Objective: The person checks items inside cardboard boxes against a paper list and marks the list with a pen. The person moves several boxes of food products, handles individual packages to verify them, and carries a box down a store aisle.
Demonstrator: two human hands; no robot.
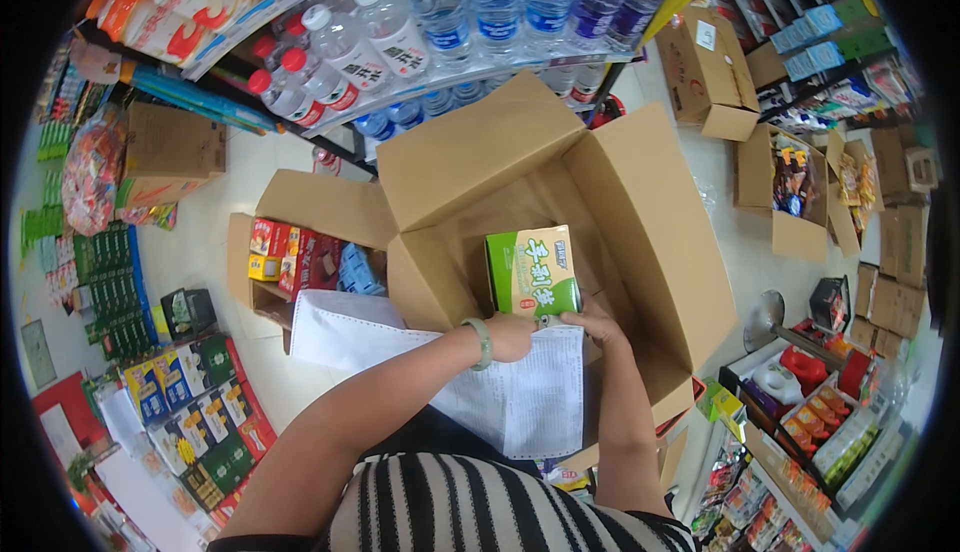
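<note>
A green and cream printed carton [531, 271] is held upright or slightly tilted over a large open cardboard box [480, 214]. My right hand [598, 321] grips the carton's lower right corner. My left hand [512, 336], with a pale green bangle at the wrist, is at the carton's near edge, its fingers on the top edge of a long printed paper sheet [534, 394]. The sheet hangs over the box's near side and spreads left across a smaller open box [322, 192], which holds red and yellow packs [285, 252] and a blue packet [361, 271].
Shelves with bottled water [450, 12] stand just beyond the large box. A closed carton [176, 143] stands at the left. Open boxes of snacks [795, 177] sit on the floor at the right, near a goods display [817, 409] and a round metal base [765, 319].
</note>
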